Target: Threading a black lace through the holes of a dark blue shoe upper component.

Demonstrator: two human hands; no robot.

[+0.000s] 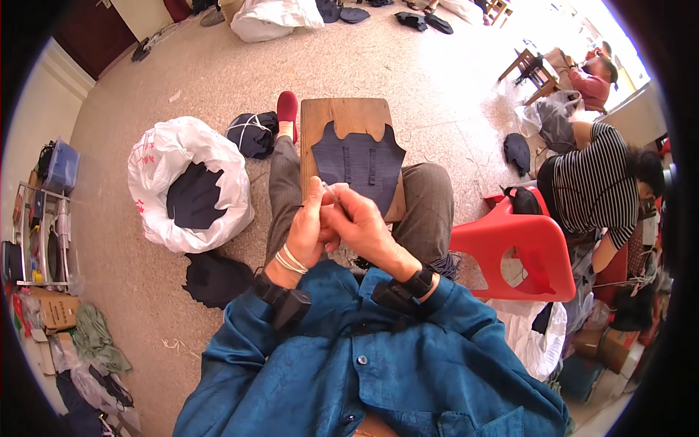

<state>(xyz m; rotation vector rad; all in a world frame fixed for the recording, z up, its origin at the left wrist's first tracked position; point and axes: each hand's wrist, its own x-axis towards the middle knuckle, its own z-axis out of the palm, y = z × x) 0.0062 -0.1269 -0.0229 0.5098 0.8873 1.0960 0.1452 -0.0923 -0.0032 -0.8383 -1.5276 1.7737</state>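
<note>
Dark door [93, 35] observed at upper left; blue bin [62, 169] and cardboard box [57, 309] along the left edge. Red plastic chair [547, 244] at centre right, beside a person in stripes [591, 178].

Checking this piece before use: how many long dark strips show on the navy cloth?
2: a left strip and a right strip, side by side, central on the cloth. The left hand and right hand overlap its near part, possibly hiding more.

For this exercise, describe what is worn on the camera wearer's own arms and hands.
The left hand and right hand wear no gloves. Blue sleeves cover the arms. Near each wrist sits a black strap with a boxy black unit; thin pale bands circle the left wrist.
</note>
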